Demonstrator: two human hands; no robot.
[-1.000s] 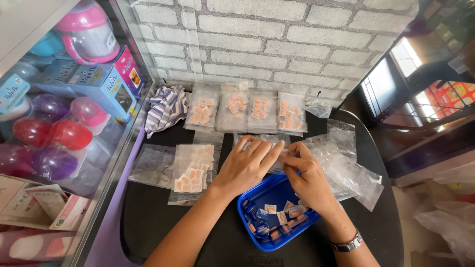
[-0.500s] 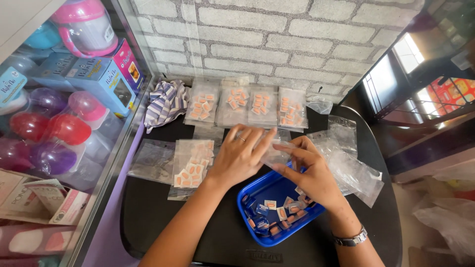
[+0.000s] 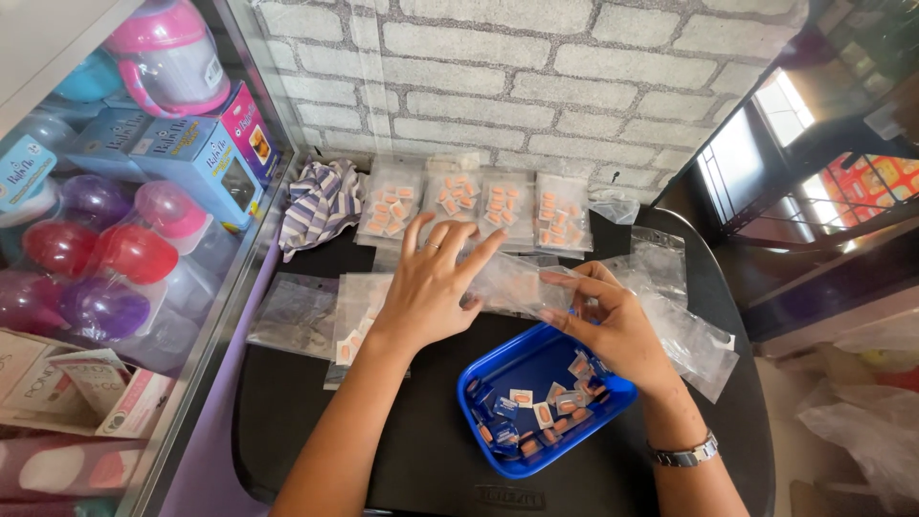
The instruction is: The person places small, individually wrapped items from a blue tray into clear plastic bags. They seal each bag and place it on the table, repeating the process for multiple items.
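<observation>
Clear plastic zip bag (image 3: 522, 285) is gripped between left hand (image 3: 431, 287) and right hand (image 3: 608, 321), above the blue plastic tray (image 3: 536, 369) near the black worktop's (image 3: 383, 450) front edge.

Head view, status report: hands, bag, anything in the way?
Left hand and right hand both hold one clear plastic bag. Bag above the blue tray. Nothing in the way.
</observation>
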